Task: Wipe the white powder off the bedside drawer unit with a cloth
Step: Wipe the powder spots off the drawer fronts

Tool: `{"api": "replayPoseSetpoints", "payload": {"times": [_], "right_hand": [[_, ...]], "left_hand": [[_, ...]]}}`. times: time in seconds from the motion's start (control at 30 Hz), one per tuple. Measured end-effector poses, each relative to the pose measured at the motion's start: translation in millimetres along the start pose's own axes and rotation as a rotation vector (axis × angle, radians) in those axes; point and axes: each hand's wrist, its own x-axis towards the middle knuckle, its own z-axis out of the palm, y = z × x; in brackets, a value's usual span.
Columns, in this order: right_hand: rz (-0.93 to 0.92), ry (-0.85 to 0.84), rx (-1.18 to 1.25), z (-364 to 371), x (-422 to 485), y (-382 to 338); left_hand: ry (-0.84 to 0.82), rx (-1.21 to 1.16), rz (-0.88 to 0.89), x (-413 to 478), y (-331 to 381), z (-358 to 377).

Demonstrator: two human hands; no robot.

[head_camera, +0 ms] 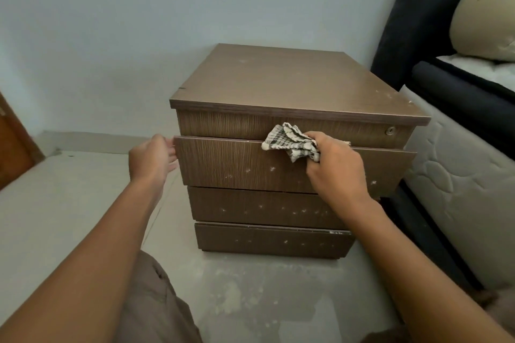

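Drawer fronts number four on the brown wood-grain bedside drawer unit (278,83). The unit stands on the pale floor (69,203) against the pale blue wall (139,22), just beside the quilted white mattress (459,189).

The second drawer (237,167) projects ahead of the other three. Its interior is hidden from this view.

The left hand (152,157) holds the left edge of that drawer front, its grip curled round the edge. The right hand (337,167) has its grip clamped on the crumpled white-and-dark checked cloth (289,143), which lies against the upper edge of the same front.

White powder specks (271,169) dot the second, third and fourth fronts, and a few mark the top panel near its right edge. More powder lies on the floor in front of the unit.

A round metal lock (391,130) sits in the top front. A dark headboard (418,8) and a beige pillow (487,14) are at upper right.
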Motion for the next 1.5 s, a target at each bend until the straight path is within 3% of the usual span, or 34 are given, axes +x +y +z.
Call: {"api": "replayPoseSetpoints", "payload": {"times": [0.27, 0.53, 0.63, 0.77, 0.9, 1.17, 1.33, 1.5], "right_hand": [[-0.107, -0.025, 0.13, 41, 6, -90], [-0.195, -0.112, 0.258, 85, 21, -170], [-0.253, -0.24, 0.347, 86, 29, -183], [-0.301, -0.479, 0.698, 70, 43, -183], [-0.146, -0.387, 1.038, 46, 35, -162], [0.451, -0.365, 1.47, 35, -7, -81], [0.601, -0.218, 1.412, 15, -30, -31], [0.562, 0.197, 1.033, -1, -50, 16]], "left_hand": [[-0.251, 0.135, 0.016, 8, -13, -18], [-0.381, 0.148, 0.005, 15, -21, -35], [-0.401, 0.166, 0.025, 15, -22, -39], [-0.42, 0.174, 0.042, 11, -22, -41], [-0.386, 0.144, 0.077, 9, -23, -35], [-0.112, 0.231, 0.185, 7, -26, -14], [-0.047, 0.166, 0.15, 3, -26, -2], [0.029, 0.12, 0.111, -3, -26, 12]]}}
